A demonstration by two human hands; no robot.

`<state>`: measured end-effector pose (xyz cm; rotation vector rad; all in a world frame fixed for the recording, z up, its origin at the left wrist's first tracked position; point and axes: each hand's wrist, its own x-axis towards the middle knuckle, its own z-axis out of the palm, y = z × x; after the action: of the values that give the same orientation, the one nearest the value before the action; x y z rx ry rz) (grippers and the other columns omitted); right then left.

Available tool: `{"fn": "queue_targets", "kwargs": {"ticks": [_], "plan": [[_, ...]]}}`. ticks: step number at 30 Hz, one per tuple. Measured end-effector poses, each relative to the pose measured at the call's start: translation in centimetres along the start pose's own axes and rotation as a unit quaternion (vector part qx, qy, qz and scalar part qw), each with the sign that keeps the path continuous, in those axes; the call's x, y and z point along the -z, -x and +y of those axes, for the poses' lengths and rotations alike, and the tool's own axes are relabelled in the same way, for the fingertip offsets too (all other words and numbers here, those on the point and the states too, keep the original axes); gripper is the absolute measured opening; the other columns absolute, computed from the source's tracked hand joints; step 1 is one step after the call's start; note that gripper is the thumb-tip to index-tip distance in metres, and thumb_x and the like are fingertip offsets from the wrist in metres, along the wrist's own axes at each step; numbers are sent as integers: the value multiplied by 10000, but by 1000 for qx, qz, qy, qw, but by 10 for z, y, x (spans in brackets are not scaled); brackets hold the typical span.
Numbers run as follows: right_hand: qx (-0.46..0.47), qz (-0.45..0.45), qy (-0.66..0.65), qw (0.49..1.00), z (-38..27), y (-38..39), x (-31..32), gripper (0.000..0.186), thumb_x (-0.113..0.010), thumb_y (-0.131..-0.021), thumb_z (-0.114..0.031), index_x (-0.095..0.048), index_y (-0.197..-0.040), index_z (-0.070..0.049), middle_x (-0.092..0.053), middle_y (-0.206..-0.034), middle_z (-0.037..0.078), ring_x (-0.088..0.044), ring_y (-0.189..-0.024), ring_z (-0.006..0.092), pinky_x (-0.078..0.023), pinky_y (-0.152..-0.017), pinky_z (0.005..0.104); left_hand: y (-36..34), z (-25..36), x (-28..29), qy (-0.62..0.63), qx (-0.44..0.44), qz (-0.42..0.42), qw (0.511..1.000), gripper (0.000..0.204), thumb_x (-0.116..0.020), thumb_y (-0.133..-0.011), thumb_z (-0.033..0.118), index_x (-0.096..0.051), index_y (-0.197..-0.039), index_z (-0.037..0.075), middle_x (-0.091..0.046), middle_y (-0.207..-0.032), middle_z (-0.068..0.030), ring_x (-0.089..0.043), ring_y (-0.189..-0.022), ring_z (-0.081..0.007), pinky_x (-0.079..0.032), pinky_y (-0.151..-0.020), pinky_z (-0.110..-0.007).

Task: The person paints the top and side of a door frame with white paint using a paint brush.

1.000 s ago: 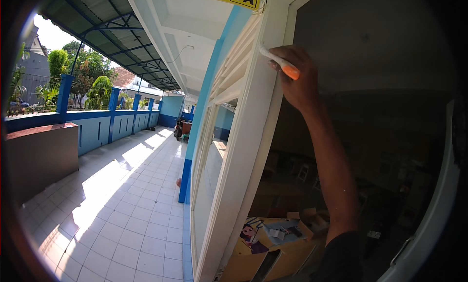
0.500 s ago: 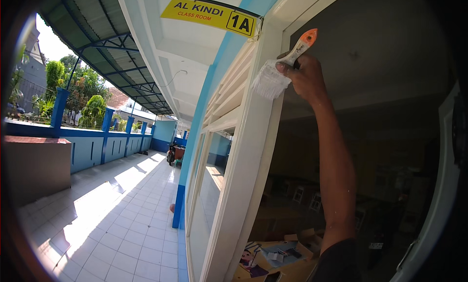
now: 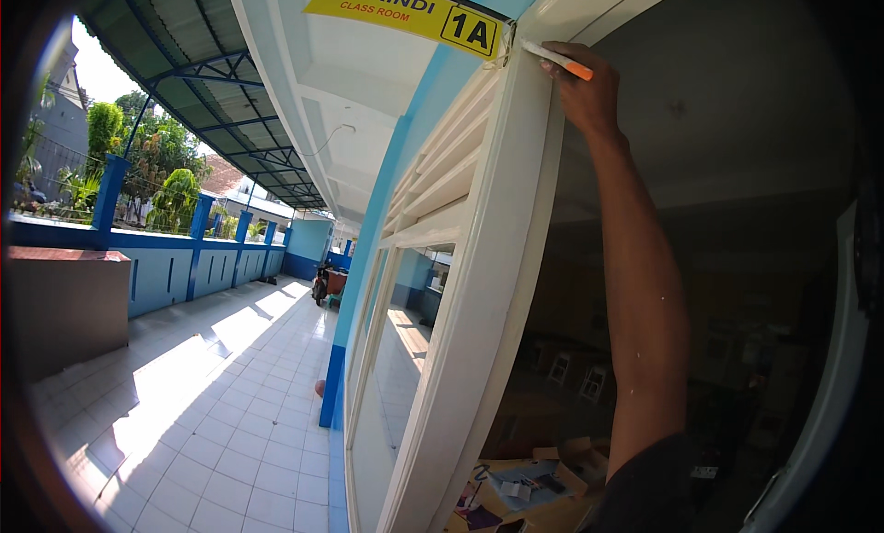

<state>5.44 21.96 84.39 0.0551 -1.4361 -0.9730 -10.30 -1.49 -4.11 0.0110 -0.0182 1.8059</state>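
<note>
Raised high at the top of the doorway, my right hand (image 3: 587, 86) is closed around a paintbrush (image 3: 564, 60) with an orange-tipped handle. The brush is seen nearly edge-on, its bristle end against the upper part of the white door frame (image 3: 502, 202). White paint coats the brush near the bristles. Just left of the brush end hangs a yellow sign (image 3: 405, 16) with a dark top bar. My left hand does not show.
Left of the frame are white louvres (image 3: 442, 179) and a window (image 3: 405, 321). A tiled walkway (image 3: 249, 422) runs along a blue wall (image 3: 166, 280), with a motorbike (image 3: 320, 284) farther off. Through the dark doorway, a table (image 3: 562, 510) holds a cardboard box (image 3: 582, 461) and papers.
My right hand has moved up the door frame with the paintbrush. The brush has turned from handle-up, broad side showing, to nearly edge-on with its handle pointing right. The view has shifted slightly.
</note>
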Motion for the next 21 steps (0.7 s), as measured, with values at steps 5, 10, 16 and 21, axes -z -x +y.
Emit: {"fn": "queue_targets", "kwargs": {"ticks": [5,10,16,21], "plan": [[-40,46,-84,995,8,-3,11,239,-794,-914,-96,-781,-1149,-56,-791,-1074,121,-755,-976,247,-583,-874,367,-3,8,-3,-119,-31,129,984,748,-433,-988,451,-346,-1617,55,-403,-1632,-207,-414,-1496,-408,-351,-1223,-656],[-58,-21,-35,997,-3,4,12,228,-784,-915,-69,-777,-1141,-49,-773,-1093,123,-746,-983,265,-583,-860,366,-8,12,14,100,48,-104,988,722,-454,-986,429,-375,-1608,71,-412,-1628,-208,-422,-1495,-394,-353,-1221,-656],[45,-73,-10,996,-85,115,54,323,-794,-855,10,-748,-1167,-59,-737,-1111,113,-719,-1030,315,-594,-862,415,-2,9,10,-72,18,166,983,711,-437,-990,424,-379,-1610,80,-424,-1622,-196,-434,-1487,-395,-385,-1199,-659],[94,-175,-20,980,-170,239,103,463,-823,-760,-17,-734,-1211,-68,-716,-1183,100,-695,-1136,324,-621,-978,446,12,14,23,-101,-1,152,983,698,-446,-991,409,-388,-1604,79,-432,-1614,-201,-447,-1477,-396,-400,-1191,-658]]}}
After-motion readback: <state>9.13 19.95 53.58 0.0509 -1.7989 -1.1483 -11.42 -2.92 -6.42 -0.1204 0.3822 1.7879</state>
